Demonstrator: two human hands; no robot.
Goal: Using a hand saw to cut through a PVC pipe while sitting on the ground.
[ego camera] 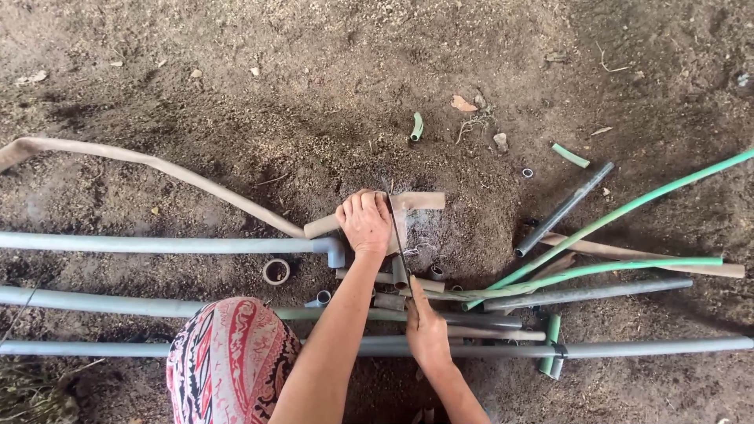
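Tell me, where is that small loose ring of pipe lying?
The small tan pipe ring lies on the bare soil left of centre in the head view, between two long grey pipes, just above the red patterned cloth.

On bare brown dirt ground (236,94), the left hand (364,221) presses down on a short tan plastic pipe piece (416,201), while the right hand (426,328) holds a thin dark saw blade (399,235) across it. Long grey plastic pipes (157,245) and green hoses (628,210) lie around.
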